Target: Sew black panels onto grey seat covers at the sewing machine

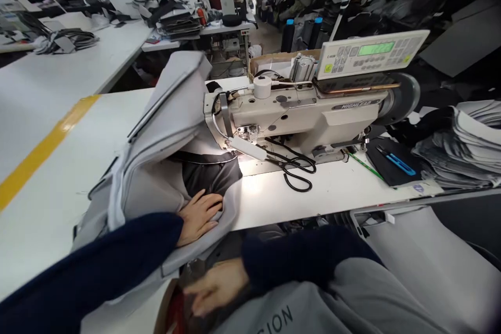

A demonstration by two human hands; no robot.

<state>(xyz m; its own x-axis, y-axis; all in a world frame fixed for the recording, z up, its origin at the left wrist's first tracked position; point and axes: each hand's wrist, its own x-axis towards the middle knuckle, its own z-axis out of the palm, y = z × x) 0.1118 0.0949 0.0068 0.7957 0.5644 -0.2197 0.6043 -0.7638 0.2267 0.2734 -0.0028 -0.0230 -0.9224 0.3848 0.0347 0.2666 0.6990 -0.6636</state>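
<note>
My left hand lies flat on a large light grey fabric piece with dark piping, fingers spread. Under its fingertips is a dark inner part of the piece. The fabric runs up to the needle area of a beige sewing machine, where a lamp shines. Below the table's front edge, my right hand is slightly blurred, its fingers loosely apart with nothing visible in them. It is beside a brown-edged container with something red inside, partly hidden.
Black-handled scissors lie before the machine. To the right are a green pencil, a blue cutter and stacked grey fabric pieces. A control panel tops the machine. A white side table adjoins at left.
</note>
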